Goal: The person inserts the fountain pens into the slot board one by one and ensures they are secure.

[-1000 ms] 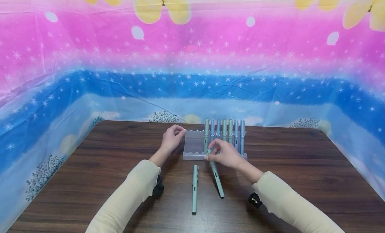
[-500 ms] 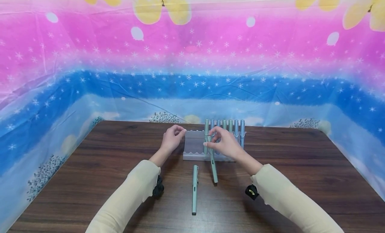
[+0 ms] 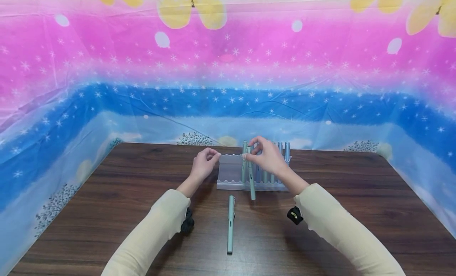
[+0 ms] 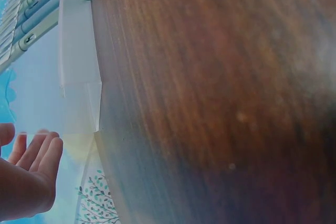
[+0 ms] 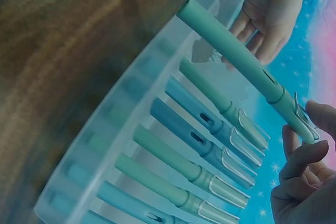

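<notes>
My right hand (image 3: 267, 155) pinches a green pen (image 5: 228, 51) near its clip end, thumb on one side and fingers on the other. The pen tilts in front of the clear pen rack (image 3: 229, 184), its lower end over the rack's front lip. Several green and blue pens (image 5: 181, 140) stand side by side in the rack's slots, partly hidden by my right hand in the head view. My left hand (image 3: 204, 164) holds the rack's upper left corner between thumb and fingers. Another green pen (image 3: 230, 224) lies on the table before the rack.
The dark wood table (image 3: 142, 169) spreads around the rack. A patterned pink and blue cloth (image 3: 228, 98) hangs behind and along both sides. Each wrist carries a black strap device (image 3: 295, 215).
My right hand has moved up and away with the green pen, lifting its lower end off the table to the rack's front lip. My left hand stays at the rack's corner.
</notes>
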{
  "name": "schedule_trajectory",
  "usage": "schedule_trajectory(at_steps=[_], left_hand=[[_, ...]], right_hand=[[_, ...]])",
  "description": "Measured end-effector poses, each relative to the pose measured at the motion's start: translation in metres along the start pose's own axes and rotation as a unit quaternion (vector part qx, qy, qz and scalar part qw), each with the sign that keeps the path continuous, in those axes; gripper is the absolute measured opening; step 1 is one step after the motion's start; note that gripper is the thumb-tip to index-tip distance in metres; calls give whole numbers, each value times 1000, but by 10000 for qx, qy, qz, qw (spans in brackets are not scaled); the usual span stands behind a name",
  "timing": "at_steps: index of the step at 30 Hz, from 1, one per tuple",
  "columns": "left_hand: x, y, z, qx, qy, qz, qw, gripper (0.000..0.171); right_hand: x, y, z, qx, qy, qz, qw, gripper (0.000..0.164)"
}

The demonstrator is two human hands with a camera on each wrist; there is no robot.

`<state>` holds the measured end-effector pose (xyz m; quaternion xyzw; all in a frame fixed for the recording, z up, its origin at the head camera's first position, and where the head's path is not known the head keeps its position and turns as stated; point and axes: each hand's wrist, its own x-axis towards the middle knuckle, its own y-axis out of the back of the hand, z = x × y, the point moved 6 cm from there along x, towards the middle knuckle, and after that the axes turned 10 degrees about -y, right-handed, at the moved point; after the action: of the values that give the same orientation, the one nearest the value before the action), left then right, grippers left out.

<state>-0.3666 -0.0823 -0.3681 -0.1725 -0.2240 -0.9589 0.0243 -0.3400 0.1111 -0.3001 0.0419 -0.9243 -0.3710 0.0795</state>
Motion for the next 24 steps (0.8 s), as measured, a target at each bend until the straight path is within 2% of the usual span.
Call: schedule_trajectory(at_steps=[9, 24], left_hand=[[0, -1, 1, -23, -2, 6, 10000, 18], [0, -1, 1, -45, -30, -56, 10000, 19]], right_hand=[[7, 10, -9, 150, -68, 261, 9995, 34], [14, 8, -19, 317, 281, 961, 9945, 32]])
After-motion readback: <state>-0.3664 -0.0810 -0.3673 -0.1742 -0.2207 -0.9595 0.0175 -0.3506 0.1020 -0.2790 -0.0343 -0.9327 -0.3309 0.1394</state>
